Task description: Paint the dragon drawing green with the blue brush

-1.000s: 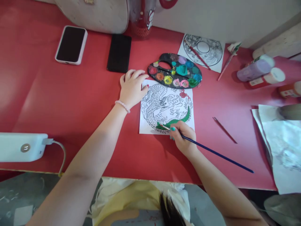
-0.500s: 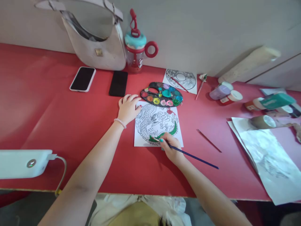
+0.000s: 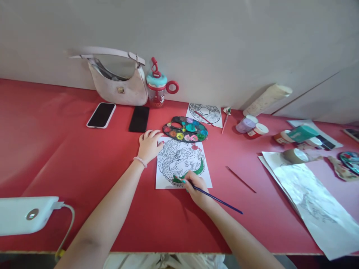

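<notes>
A white sheet printed with a dragon [image 3: 171, 160] lies on the red table, partly painted green along its lower curve and red near its upper right. My right hand [image 3: 196, 189] pinches a dark blue paintbrush [image 3: 218, 200], its tip on the green part at the lower left of the drawing. With fingers spread, my left hand [image 3: 150, 145] rests at the sheet's upper left corner, the thumb on the paper. Just above the sheet lies a black paint palette [image 3: 183, 129] with several wells of colour, touching or overlapping its top edge.
Behind stand a pale handbag [image 3: 120, 87] and a lidded cup [image 3: 157, 89]. Two phones lie left of the palette, a white phone [image 3: 101, 115] and a black phone [image 3: 139, 118]. Paint bottles [image 3: 246, 124], a thin brush [image 3: 241, 179] and loose papers [image 3: 308, 201] are on the right; a power bank [image 3: 25, 215] is at left.
The camera has tilted up, so the table sits lower in view and more of the wall shows. Both hands stay in place on the sheet, the brush tip still on the green area.
</notes>
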A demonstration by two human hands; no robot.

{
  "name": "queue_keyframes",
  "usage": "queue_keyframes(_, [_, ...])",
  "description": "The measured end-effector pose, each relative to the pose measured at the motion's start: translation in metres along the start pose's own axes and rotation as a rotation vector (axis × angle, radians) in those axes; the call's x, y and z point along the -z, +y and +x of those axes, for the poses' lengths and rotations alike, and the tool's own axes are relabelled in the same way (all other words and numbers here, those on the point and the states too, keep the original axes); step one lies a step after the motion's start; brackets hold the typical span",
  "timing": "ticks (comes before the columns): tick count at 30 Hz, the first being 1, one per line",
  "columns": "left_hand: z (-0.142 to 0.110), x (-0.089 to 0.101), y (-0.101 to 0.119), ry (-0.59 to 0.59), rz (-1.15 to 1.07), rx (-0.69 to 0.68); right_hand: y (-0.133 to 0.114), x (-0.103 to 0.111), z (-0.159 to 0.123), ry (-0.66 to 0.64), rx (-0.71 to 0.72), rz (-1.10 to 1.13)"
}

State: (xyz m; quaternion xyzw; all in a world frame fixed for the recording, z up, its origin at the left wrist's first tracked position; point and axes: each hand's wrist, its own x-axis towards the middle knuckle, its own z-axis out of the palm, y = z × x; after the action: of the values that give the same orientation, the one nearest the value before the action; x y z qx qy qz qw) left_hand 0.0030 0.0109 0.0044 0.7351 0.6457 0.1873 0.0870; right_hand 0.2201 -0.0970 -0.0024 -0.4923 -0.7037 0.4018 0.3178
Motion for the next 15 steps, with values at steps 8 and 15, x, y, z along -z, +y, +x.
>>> queue_keyframes(8, [0.0002,-0.0023,-0.0026,0.003,0.005,-0.005,-0.0001,0.0001,0.0006,-0.008,-0.025,0.018])
queue_keyframes(15, [-0.0004,-0.0016,-0.0016,0.006,-0.004,-0.005,-0.0026,0.0001,0.0021,-0.001,-0.024,-0.005])
